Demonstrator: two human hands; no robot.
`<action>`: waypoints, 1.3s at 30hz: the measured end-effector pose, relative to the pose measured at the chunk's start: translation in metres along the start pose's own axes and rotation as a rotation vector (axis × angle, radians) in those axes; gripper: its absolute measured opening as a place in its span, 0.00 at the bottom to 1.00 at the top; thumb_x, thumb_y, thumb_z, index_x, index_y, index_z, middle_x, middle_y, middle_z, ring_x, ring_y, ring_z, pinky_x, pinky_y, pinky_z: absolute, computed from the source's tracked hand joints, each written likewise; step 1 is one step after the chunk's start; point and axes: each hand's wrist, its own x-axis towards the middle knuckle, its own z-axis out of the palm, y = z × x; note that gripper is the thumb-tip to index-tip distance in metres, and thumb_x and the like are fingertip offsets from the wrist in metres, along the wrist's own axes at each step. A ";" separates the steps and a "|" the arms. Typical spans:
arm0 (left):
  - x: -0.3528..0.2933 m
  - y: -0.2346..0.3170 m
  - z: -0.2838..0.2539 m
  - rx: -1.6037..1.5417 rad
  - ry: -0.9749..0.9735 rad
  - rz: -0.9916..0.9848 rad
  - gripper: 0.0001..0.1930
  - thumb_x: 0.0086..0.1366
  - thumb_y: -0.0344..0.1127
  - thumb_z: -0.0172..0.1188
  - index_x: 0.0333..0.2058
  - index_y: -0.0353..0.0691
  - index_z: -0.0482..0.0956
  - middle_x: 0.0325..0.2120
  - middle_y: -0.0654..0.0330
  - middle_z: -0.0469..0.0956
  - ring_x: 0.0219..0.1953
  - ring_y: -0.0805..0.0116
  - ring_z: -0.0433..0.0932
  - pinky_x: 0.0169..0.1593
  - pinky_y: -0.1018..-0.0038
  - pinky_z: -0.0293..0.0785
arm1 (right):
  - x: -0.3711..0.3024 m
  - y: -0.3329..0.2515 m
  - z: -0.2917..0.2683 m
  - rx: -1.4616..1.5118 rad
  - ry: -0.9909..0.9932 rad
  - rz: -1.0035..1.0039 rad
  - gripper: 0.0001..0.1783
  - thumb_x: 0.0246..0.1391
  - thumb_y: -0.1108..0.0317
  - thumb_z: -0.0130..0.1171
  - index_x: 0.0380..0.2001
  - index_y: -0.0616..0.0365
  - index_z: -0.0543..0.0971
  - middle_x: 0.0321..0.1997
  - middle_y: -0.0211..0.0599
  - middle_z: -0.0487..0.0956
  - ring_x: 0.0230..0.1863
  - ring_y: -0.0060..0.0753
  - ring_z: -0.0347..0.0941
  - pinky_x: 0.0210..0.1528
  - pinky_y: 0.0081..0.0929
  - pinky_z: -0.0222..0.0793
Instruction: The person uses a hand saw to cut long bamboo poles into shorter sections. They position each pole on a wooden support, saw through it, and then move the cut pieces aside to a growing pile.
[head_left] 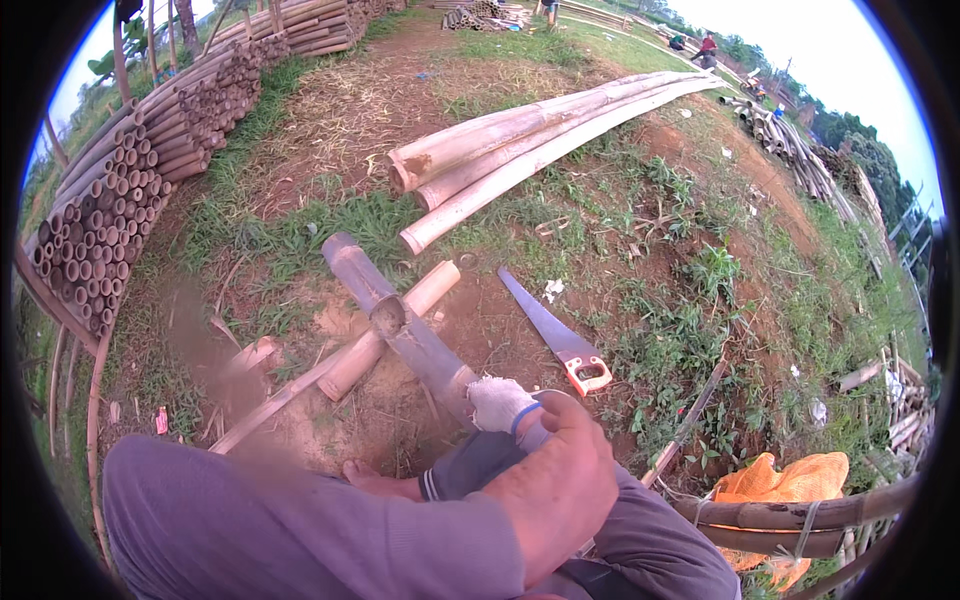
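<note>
My right hand point(500, 404), in a white knitted glove with a blue-edged cuff, closes over the near end of a dark bamboo pole point(428, 352). That pole slopes away from me and rests across a paler, shorter bamboo piece point(355, 365); a notch or broken spot shows near where they cross. Bare and large in view, my left hand point(560, 475) reaches from a purple-grey sleeve to the gloved wrist. Its fingers are bent and pressed together; what they grip is hidden. On the ground to the right lies a handsaw point(548, 325) with an orange-and-white handle.
Long pale bamboo poles point(530, 130) lie ahead. Stacked bamboo point(100, 230) stands at the left, more point(790, 150) at far right. Near right, an orange mesh sack point(785, 480) hangs by a bamboo rail point(790, 515). People are far off. A brownish blur covers part of the left side.
</note>
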 end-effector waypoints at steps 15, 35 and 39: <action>-0.165 -0.085 0.347 -0.730 -0.536 -0.933 0.35 0.63 0.54 0.73 0.66 0.51 0.78 0.57 0.48 0.84 0.61 0.45 0.81 0.64 0.53 0.77 | 0.086 0.047 0.019 0.115 0.101 0.170 0.19 0.58 0.61 0.62 0.49 0.59 0.88 0.52 0.55 0.88 0.57 0.57 0.85 0.61 0.47 0.80; -0.214 -0.057 0.396 -0.932 -0.470 -0.989 0.37 0.62 0.52 0.71 0.69 0.48 0.75 0.55 0.47 0.86 0.57 0.43 0.84 0.61 0.53 0.79 | 0.075 0.036 0.020 0.206 0.113 0.095 0.26 0.59 0.53 0.71 0.54 0.59 0.87 0.53 0.57 0.87 0.59 0.58 0.83 0.65 0.48 0.77; -0.219 -0.054 0.397 -0.897 -0.482 -1.008 0.37 0.61 0.52 0.72 0.68 0.48 0.77 0.54 0.47 0.86 0.57 0.43 0.83 0.60 0.52 0.79 | 0.070 0.032 0.016 0.257 0.095 0.122 0.26 0.59 0.54 0.72 0.55 0.59 0.87 0.53 0.58 0.87 0.60 0.58 0.82 0.65 0.47 0.77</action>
